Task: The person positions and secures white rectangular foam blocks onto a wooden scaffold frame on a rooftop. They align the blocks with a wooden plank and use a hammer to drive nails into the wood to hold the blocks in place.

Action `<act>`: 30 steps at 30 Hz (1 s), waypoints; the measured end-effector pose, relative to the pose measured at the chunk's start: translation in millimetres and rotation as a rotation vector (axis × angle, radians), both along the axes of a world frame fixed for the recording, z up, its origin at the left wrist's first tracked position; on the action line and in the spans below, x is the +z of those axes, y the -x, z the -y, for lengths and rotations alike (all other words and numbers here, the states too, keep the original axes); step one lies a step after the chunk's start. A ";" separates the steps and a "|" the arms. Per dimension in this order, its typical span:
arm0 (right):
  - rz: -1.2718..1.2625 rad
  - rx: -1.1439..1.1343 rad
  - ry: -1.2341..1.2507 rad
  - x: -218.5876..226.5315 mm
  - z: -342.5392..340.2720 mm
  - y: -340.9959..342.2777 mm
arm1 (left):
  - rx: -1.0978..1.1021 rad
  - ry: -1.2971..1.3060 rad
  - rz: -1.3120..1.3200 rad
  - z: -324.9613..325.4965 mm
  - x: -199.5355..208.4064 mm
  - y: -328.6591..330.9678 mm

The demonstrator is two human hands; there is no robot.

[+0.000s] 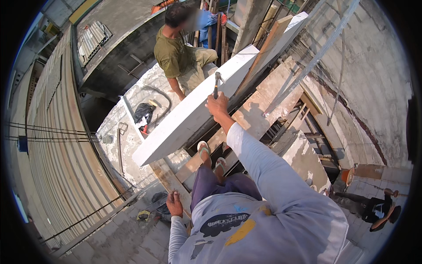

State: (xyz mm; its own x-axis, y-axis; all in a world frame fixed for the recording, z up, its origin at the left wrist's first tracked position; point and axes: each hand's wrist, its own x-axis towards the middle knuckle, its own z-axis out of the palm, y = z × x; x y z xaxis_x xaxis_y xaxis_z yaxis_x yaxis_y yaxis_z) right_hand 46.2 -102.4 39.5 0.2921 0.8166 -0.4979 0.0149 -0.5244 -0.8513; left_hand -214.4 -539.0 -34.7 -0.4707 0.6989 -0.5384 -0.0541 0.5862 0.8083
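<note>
The right hand was clenched on a hammer, its head just above the fist against the white plank. Head-heavy and stiff, likely; the handle's end suits gripping. The left hand rested loosely open on a board.

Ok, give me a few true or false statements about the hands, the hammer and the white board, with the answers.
1. The right hand grips a hammer. True.
2. The hammer head is at the edge of the long white board. True.
3. The left hand also holds the hammer. False: it is down low, on a wooden plank, away from the hammer.
4. The person wears boots. False: the feet are in sandals.
5. A co-worker in an olive shirt crouches at the far side of the board. True.
6. The white board stands upright. False: it lies slanted across the framework.
</note>
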 end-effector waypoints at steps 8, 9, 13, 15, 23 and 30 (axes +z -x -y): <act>0.312 0.126 -0.289 -14.8 0.3 -65.4 | -0.322 -0.418 -0.255 -304.6 98.1 -38.2; 0.367 0.131 -0.271 -6.0 -6.2 -65.9 | -0.311 -0.451 -0.216 -325.1 98.5 -40.2; 0.655 0.055 -0.207 -38.1 -34.7 -78.6 | -0.422 -0.547 -0.386 -367.6 85.3 -45.5; 0.725 0.065 -0.157 -26.6 -45.1 -64.9 | -0.429 -0.539 -0.433 -365.8 85.3 -40.5; 0.838 -0.072 -0.111 -73.9 -78.1 -56.4 | -0.357 -0.443 -0.385 -358.3 66.5 -23.3; 0.019 -0.181 -0.018 8.9 -54.2 -65.5 | -0.432 -0.429 0.337 -540.4 61.5 -95.0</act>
